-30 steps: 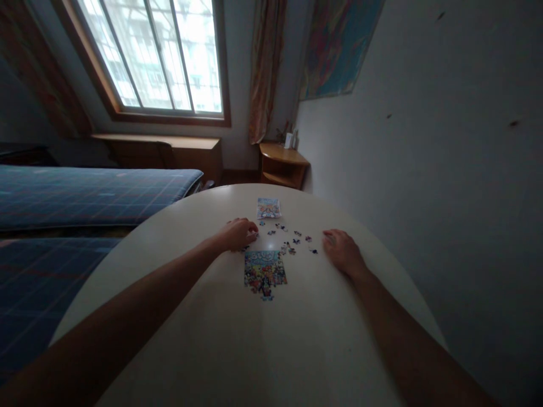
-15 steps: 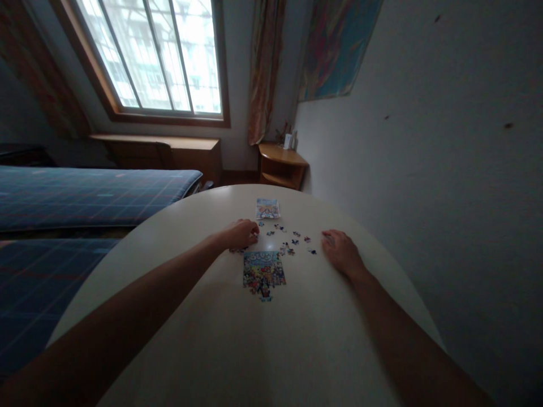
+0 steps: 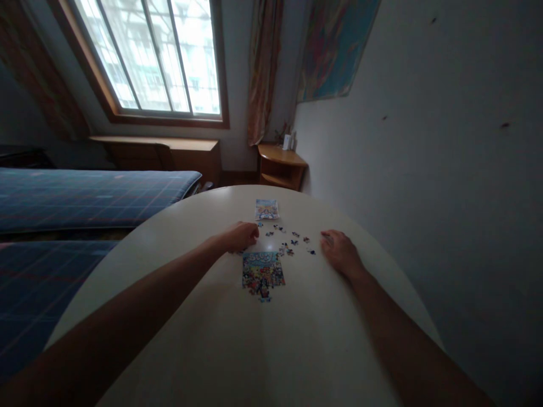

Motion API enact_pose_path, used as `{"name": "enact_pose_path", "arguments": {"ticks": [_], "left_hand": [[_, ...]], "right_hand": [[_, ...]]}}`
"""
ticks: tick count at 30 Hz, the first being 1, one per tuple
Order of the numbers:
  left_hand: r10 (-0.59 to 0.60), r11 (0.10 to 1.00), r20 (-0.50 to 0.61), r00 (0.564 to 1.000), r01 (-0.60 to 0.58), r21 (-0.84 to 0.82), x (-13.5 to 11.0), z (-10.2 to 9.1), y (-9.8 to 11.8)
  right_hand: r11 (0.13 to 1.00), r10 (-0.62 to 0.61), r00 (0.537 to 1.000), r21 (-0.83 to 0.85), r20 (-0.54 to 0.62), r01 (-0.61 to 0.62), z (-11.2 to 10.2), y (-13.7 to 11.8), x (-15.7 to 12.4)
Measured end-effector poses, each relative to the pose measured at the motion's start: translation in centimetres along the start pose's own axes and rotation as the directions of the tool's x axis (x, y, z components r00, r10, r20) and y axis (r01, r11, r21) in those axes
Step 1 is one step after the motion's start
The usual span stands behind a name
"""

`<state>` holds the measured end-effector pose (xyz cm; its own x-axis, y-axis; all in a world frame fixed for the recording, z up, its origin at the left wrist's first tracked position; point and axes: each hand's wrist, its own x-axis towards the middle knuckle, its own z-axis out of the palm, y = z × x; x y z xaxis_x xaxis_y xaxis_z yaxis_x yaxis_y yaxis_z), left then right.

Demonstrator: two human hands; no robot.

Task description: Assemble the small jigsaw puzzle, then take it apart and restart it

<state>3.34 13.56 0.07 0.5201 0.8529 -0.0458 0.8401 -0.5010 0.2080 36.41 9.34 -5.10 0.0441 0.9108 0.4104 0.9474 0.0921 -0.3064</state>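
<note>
The partly joined jigsaw puzzle (image 3: pixel 263 272) lies flat on the round white counter (image 3: pixel 297 345), midway between its left and right edges. Its top strip is blue with pale lettering; below that crowd small figures in many colours. The upper edge runs straight, while the lower edge is ragged, with a knobbly cluster jutting toward the near side.

Loose pieces (image 3: pixel 290 252) are scattered beyond it and to its right, and a few more lie just beside the left hand (image 3: pixel 244 236). That hand's fingers are curled in; whether they pinch a piece cannot be told. The right hand (image 3: pixel 339 250) rests with its fingers loosely bent, just right of the scatter; its grip is hidden too.

A picture sheet (image 3: pixel 267 210) lies nearer the counter's far edge. A broad stretch of white surface spans from the puzzle toward the near side, and more reaches both curved side edges.

Past the far edge, a wooden corner stand (image 3: pixel 282 156) carries a white container (image 3: pixel 287 142), contents unseen; its open compartment is dark.
</note>
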Motion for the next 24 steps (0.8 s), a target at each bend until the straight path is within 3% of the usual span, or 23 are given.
{"name": "enact_pose_path", "arguments": {"ticks": [13,19,24], "left_hand": [[-0.109,0.994,-0.026,0.994,0.108,-0.013,-0.8,-0.7,0.7],[-0.048,0.985,-0.101,0.994,0.030,-0.172,-1.9,-0.6,1.1],[-0.022,0.921,-0.108,0.994,-0.022,-0.389,-4.2,-0.5,2.0]], "right_hand": [[1.000,0.008,1.000,-0.005,0.005,-0.008,-0.1,-0.1,-0.1],[1.000,0.008,1.000,-0.008,-0.001,-0.008,-0.1,-0.1,-0.1],[1.000,-0.002,1.000,-0.022,0.010,0.002,-0.2,-0.3,-0.2]]}}
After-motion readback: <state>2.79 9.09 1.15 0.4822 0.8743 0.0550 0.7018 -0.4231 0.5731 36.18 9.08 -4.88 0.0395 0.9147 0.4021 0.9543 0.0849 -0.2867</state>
